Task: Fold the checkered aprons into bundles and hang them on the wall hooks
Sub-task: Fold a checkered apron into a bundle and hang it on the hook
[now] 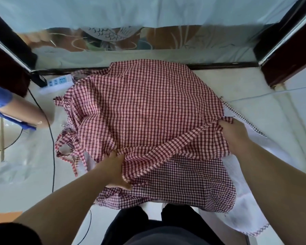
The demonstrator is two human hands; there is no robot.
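Where the red apron point(148, 106) lay spread on the floor point(245, 82), we recorded both hands at its near side. The left hand point(115, 172) gripped the near-left edge, fingers curled under the cloth and thumb on top. The right hand point(235, 137) clutched the near-right edge, its fingertips buried in a raised fold that ran between the two hands. Beneath the red apron, showing past its near edge, lay a dark apron point(184, 183) of finer check, and under that a white cloth point(244, 200) reaching out to the right. Ties point(67, 151) trailed loose off its left side. Just beyond its far-left corner we noted a power strip point(58, 82). A cable point(51, 138) ran along the floor to its left. Further left we logged another person's arm point(25, 112).
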